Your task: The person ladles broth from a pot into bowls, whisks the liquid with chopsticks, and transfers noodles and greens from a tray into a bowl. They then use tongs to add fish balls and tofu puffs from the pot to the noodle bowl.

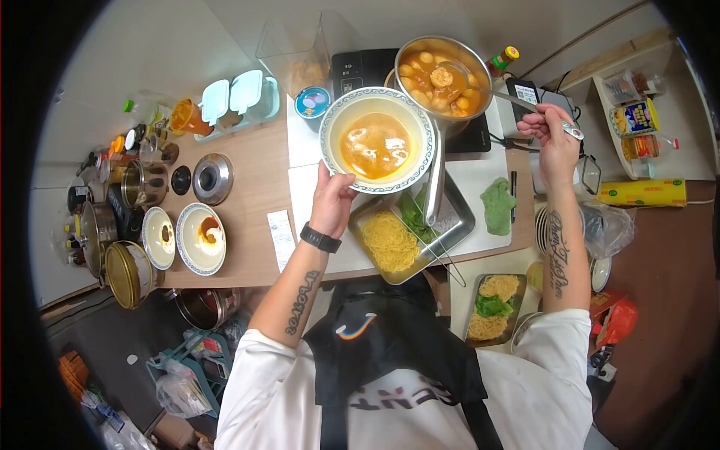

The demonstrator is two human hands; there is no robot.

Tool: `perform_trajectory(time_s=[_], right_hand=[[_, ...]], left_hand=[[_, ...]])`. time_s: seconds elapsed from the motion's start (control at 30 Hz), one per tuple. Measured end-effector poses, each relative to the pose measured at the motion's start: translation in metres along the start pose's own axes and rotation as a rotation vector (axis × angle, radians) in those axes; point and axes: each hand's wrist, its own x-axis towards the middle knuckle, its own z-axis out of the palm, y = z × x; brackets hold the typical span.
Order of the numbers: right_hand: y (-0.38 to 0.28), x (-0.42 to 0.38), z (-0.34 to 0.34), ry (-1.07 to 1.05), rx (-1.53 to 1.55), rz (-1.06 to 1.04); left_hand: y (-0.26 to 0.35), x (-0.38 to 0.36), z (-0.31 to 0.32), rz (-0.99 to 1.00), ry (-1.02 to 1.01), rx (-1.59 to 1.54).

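Note:
My left hand (pixel 332 201) grips the lower left rim of a patterned bowl (pixel 330 127) with orange-brown soup (pixel 375 145) in it. The bowl is held up beside a steel saucepan (pixel 454 48) full of orange broth and round pieces. My right hand (pixel 553 133) is closed around the handle of a ladle (pixel 517 100). Its scoop is over the saucepan, bearing a round, rough-looking piece (pixel 441 77). The saucepan handle (pixel 435 191) points toward me, above a metal tray (pixel 463 217) with yellow noodles (pixel 388 241) and leafy greens (pixel 412 211).
Two bowls (pixel 219 262) with dark sauce stand left, near a steel lid (pixel 213 178). A black cooker (pixel 352 69) lies behind the bowl. Right are a green cloth (pixel 498 205) and a second noodle tray (pixel 512 324). Jars and pots crowd the far left.

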Motion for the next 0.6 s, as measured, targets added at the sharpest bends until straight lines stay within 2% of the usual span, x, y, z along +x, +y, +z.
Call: perform_trajectory(time_s=[0.2, 0.37, 0.6], right_hand=[[0.003, 0.000, 0.003, -0.104, -0.208, -0.099], [0.024, 0.007, 0.006, -0.130, -0.239, -0.150], [0.026, 0.013, 0.006, 0.025, -0.002, 0.027]], left_hand=[[0.000, 0.001, 0.001, 0.003, -0.002, 0.002], [0.000, 0.000, 0.002, -0.011, 0.017, -0.002], [0.000, 0.000, 0.002, 0.010, 0.011, -0.015]])
